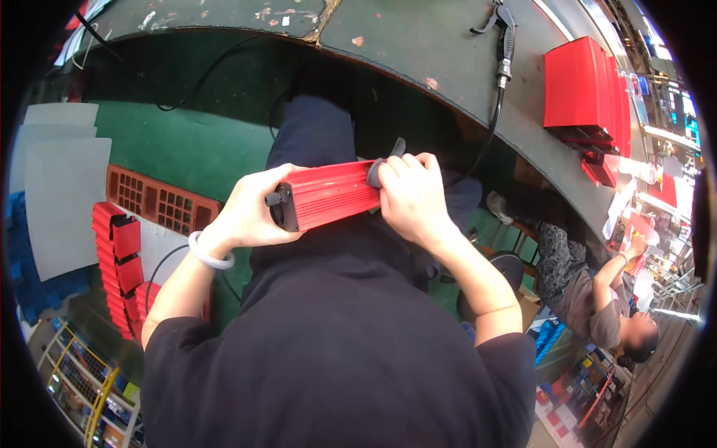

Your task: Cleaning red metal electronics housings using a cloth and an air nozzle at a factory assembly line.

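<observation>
A red ribbed metal housing (336, 196) with a black end plate lies across my lap, tilted up slightly to the right. My left hand (258, 209) wraps round its left end, beside the black end plate (284, 209) and a small black knob or connector. At the other end, my right hand (411, 193) pinches a dark grey strip of cloth or similar soft material (379, 172) against the red housing. One flap of the grey piece sticks up past my fingers. The underside of the housing is hidden.
Ahead runs a dark green worktable (418, 45) with an air blow gun (506, 41) on a black hose. Red housings (579, 89) stand on it at right; more red housings (119, 269) are stacked left, near a brown plastic crate (160, 198). Another person (590, 291) works at far right.
</observation>
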`<action>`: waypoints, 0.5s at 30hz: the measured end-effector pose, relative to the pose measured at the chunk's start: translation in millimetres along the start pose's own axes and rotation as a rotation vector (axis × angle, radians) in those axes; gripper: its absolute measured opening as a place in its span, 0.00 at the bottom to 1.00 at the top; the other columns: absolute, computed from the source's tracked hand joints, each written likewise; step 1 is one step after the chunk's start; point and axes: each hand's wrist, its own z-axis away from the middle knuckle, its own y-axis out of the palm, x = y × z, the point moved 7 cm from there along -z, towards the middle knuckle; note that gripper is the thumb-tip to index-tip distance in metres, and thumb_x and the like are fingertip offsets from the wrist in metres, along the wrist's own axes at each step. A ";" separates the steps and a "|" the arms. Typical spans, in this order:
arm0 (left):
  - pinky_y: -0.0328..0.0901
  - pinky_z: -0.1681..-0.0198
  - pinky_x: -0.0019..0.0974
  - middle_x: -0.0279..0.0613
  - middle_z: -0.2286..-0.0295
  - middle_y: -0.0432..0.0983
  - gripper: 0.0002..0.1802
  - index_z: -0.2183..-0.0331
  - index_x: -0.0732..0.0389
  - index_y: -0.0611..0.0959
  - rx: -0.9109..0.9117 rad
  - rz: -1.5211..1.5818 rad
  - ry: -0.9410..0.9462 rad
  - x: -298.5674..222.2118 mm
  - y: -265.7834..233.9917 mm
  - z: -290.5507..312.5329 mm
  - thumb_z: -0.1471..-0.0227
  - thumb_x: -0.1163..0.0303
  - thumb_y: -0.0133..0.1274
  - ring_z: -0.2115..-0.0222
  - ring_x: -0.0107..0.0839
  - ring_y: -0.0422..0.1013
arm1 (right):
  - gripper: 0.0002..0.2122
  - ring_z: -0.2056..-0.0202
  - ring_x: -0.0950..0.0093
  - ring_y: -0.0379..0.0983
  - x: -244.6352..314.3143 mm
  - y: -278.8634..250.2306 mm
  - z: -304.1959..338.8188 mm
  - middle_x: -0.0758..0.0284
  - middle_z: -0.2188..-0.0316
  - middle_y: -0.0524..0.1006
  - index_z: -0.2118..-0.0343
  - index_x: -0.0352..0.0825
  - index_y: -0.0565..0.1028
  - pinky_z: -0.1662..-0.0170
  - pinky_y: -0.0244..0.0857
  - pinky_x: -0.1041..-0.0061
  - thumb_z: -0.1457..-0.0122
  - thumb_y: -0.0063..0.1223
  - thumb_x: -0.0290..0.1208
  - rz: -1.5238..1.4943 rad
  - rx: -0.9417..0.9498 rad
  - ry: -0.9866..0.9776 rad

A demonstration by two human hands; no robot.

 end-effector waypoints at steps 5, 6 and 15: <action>0.65 0.54 0.31 0.42 0.64 0.76 0.29 0.60 0.67 0.76 0.077 -0.024 -0.095 8.4 2.1 0.1 0.68 0.71 0.66 0.62 0.30 0.73 | 0.04 0.71 0.70 0.69 -14.7 4.5 4.3 0.66 0.77 0.72 0.74 0.34 0.72 0.61 0.58 0.67 0.55 0.48 0.24 0.103 0.039 -0.003; 0.64 0.54 0.31 0.42 0.64 0.76 0.28 0.60 0.67 0.76 0.074 -0.025 -0.099 8.5 1.7 -0.2 0.68 0.72 0.66 0.62 0.30 0.73 | 0.04 0.71 0.69 0.70 -19.2 6.8 4.7 0.66 0.77 0.73 0.74 0.34 0.72 0.60 0.58 0.67 0.54 0.48 0.25 0.135 0.069 0.008; 0.64 0.52 0.31 0.43 0.61 0.75 0.33 0.57 0.68 0.74 0.061 0.110 -0.086 16.6 -0.5 8.7 0.68 0.72 0.66 0.59 0.29 0.72 | 0.11 0.66 0.75 0.76 -100.6 79.1 57.7 0.63 0.67 0.80 0.62 0.26 0.75 0.59 0.68 0.77 0.41 0.47 0.29 -1.206 0.114 0.850</action>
